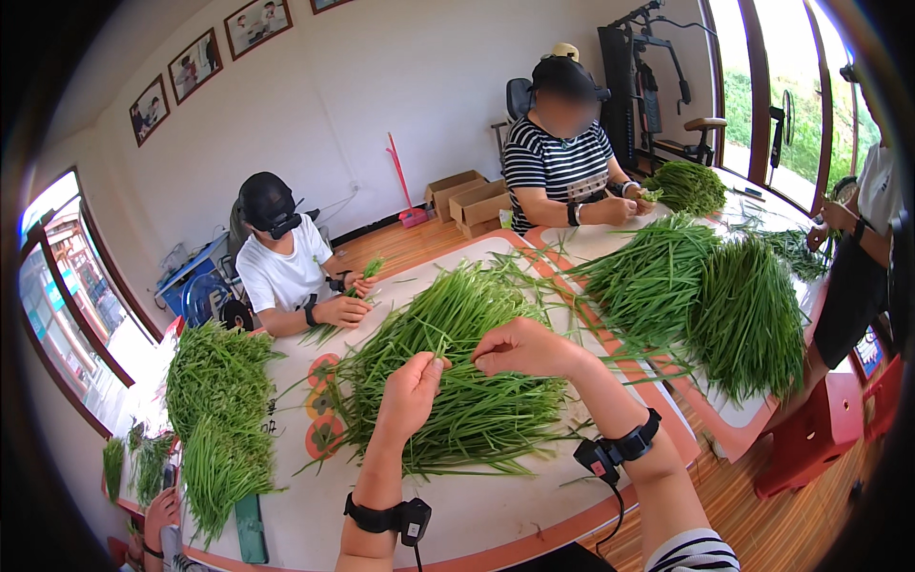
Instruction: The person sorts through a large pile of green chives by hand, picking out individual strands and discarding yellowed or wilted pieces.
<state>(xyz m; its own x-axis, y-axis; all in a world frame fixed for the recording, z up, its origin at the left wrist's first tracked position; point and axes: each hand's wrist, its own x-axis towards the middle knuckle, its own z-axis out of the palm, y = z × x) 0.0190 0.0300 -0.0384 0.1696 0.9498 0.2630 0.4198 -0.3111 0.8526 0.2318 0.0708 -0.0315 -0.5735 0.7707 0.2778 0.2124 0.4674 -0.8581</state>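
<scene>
Nearest the camera, black wrist straps (372, 517) ring both forearms. The left hand (410, 393) pinches what looks like a pale stalk; the right hand (522, 348) has fingertips pressed together, on what I cannot tell. Beneath them, the heap of green stalks (477, 381) covers the middle of the surface (305, 510). A trailing cable (620, 512) could snag loose stalks near the front edge; strays crossing the right edge might mix into the neighbouring pile (658, 281).

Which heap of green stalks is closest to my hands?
The large middle heap: your left hand and right hand are over it, while the left heap and right heaps lie farther off.
</scene>
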